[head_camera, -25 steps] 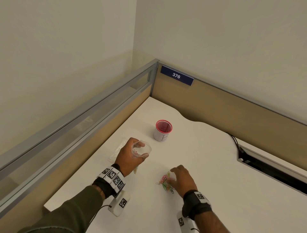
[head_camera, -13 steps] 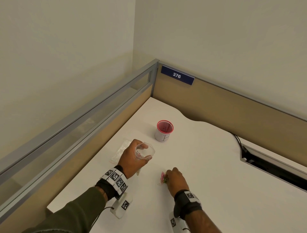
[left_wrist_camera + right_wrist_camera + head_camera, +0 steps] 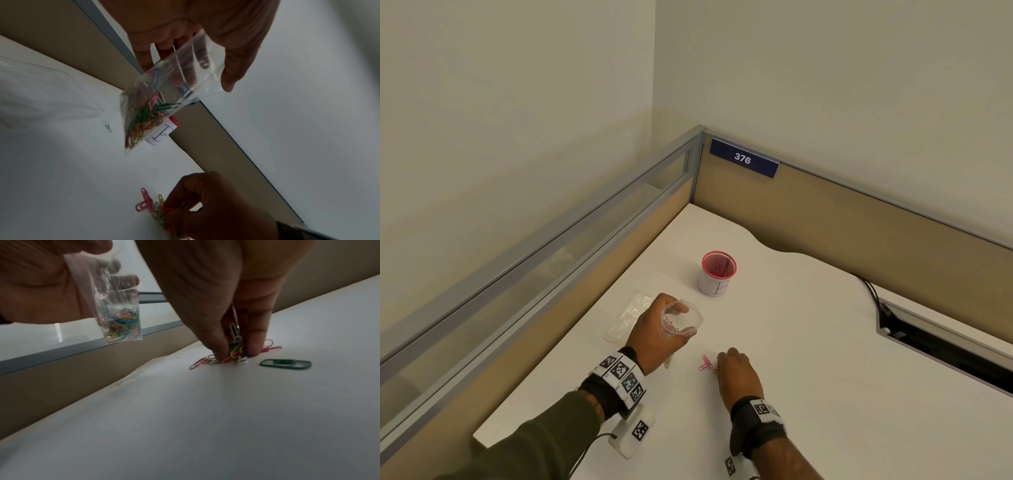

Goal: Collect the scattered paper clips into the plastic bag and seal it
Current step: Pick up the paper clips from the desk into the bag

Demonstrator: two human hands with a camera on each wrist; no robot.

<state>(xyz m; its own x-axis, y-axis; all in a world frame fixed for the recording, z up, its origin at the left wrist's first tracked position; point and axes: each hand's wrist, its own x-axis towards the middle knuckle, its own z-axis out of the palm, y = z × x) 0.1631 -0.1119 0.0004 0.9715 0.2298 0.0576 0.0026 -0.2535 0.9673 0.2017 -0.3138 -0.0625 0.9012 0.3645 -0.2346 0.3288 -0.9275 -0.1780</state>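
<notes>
My left hand holds a small clear plastic bag above the white desk, its mouth held open upward. Several coloured paper clips lie in the bag's bottom. My right hand is down on the desk just right of the bag. Its thumb and fingers pinch a bunch of coloured paper clips against the surface. Pink clips lie loose beside the fingers, and a dark green clip lies nearer the wrist. One pale clip lies alone under the bag.
A red-rimmed cup marked with a letter stands farther back on the desk. A flat stack of clear bags lies left of my left hand. Partition walls close the desk's back and left sides; a cable slot opens at right.
My right hand has drawn in from spread fingers over the clip pile to a pinch on a bunch of them. The left hand with the bag has stayed about where it was.
</notes>
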